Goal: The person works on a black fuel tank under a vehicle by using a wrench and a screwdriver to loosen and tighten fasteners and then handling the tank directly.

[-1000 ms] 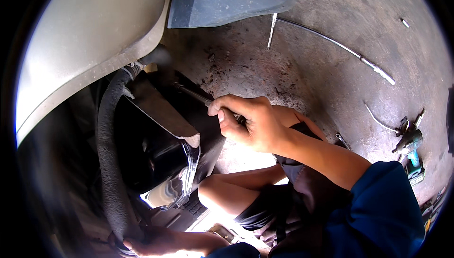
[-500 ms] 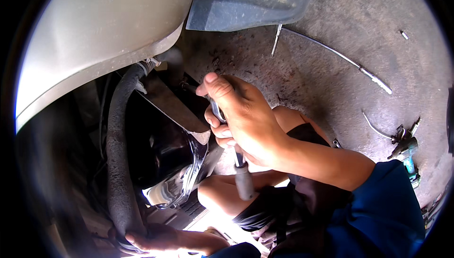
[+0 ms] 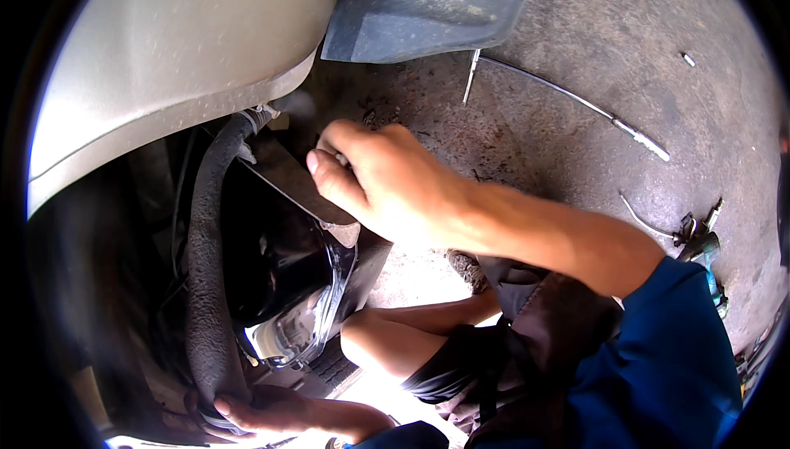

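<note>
My left hand grips the lower end of a thick, dirty grey-black hose, which bends up to a clamped joint under a pale vehicle panel. My right hand is closed over a metal bracket beside that hose, its fingers curled round something small that is mostly hidden. Below it are a glossy black part and a clear, crinkled plastic piece. I cannot tell whether my right fingers touch the bracket.
A dark grey moulded panel juts out at the top. On the concrete floor at right lie a long jointed metal bar, a small socket, and a teal power tool with a thin metal tube. My crouched legs are below.
My right hand has moved up and left since half a second ago, turning over. The grey-handled tool that showed below it is now out of sight. My left hand stays on the hose.
</note>
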Demonstrator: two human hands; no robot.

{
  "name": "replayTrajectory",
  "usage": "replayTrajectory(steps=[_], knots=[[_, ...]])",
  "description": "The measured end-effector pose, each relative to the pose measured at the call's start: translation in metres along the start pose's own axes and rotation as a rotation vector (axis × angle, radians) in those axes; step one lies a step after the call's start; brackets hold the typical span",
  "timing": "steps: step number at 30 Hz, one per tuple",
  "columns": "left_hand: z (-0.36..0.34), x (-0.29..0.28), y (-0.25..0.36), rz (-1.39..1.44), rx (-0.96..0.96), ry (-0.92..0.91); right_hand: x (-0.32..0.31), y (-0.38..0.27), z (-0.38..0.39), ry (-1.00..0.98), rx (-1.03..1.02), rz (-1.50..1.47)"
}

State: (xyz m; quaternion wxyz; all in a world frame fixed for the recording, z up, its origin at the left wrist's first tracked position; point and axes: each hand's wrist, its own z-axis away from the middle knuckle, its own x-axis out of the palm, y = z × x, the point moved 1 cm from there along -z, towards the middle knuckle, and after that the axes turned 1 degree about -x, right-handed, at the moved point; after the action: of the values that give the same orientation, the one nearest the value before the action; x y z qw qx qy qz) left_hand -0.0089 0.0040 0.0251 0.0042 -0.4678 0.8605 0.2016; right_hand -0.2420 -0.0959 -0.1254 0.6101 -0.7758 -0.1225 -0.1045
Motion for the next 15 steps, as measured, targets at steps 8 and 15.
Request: replayTrajectory(steps=[8, 15], knots=[[-0.003, -0.004, -0.002, -0.008, 0.002, -0.003, -0.031, -0.024, -0.052, -0.627, -0.313, 0.430], [-0.003, -0.004, -0.003, -0.014, 0.007, -0.011, -0.021, -0.028, -0.053, -0.570, -0.232, 0.454]])
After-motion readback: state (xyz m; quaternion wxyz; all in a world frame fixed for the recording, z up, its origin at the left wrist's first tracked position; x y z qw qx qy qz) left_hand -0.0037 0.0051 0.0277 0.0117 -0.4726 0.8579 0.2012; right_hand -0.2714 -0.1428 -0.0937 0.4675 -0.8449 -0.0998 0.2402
